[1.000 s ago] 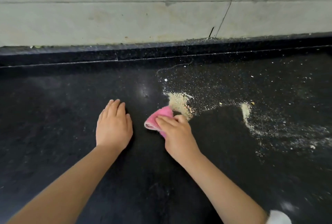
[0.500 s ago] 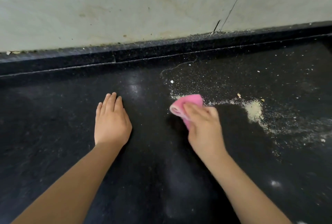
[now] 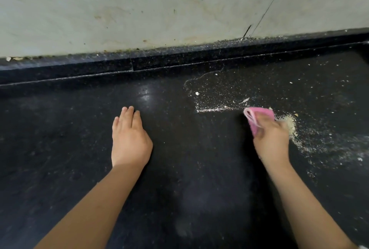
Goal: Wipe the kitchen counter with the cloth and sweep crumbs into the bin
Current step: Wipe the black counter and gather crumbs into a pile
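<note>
While the left hand [image 3: 129,139] rests flat on the dark table [image 3: 60,129], the right hand [image 3: 272,139] grips the pink cloth [image 3: 257,115] beside a crumb pile [image 3: 289,123], with scattered crumbs unswept and no bin visible.

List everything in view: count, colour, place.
cloth: 1, pink, folded, on the counter right of centre, under the right hand's fingers
crumb pile: 1, pale tan, just right of the cloth
scattered crumbs: many, white to tan, right half of the counter
counter: 1, black speckled stone, fills the lower frame
raised back ledge: 1, black, along the wall
wall: 1, pale grey-white, stained, top of frame
left hand: 1, flat on the counter, left of centre
right hand: 1, blurred, gripping the cloth
</note>
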Tool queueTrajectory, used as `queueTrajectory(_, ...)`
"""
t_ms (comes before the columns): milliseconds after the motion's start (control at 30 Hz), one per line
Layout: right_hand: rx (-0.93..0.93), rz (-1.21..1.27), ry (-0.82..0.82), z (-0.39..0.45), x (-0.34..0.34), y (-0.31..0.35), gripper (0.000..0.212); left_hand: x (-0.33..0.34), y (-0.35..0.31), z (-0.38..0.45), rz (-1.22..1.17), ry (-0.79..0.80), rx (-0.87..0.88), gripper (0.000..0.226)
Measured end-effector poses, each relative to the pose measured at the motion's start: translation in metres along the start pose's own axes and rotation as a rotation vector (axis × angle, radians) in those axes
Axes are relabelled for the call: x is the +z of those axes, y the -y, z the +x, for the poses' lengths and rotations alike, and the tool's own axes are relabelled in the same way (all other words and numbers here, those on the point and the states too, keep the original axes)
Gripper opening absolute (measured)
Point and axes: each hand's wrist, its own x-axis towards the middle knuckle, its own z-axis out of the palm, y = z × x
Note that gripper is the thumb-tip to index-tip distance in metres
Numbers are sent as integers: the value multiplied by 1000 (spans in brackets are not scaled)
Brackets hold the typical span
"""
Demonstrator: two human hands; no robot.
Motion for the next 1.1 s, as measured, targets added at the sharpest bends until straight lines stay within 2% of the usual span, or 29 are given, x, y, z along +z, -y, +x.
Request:
queueTrajectory(133,-72,102,-78,-4,-10,19,52,-4,-1,-1,-23,5,-2,45)
queueTrajectory(233,-237,233,-115,-32,-11,84,47,-14,0,1,-105,32,-14,44)
queueTrajectory(367,-381,339,24,-63,9,165,44,-41,23,0,-32,0,31,42)
queueTrajectory(500,-478,322,98,-75,31,200,49,-61,42,-10,-8,-8,8,38)
queueTrajectory(633,-439,213,77,-50,39,172,45,-55,46,-17,-16,-1,0,36)
queueTrajectory(867,-179,-3,36,8,18,45,41,-39,51,-19,71,-17,77,31)
queueTrajectory(1000,-262,122,-106,-19,1,65,48,-39,59,-23,148,27,36,42)
queueTrajectory(1100,-437,228,-11,-64,9,119,48,-38,61,-26,154,40,31,42)
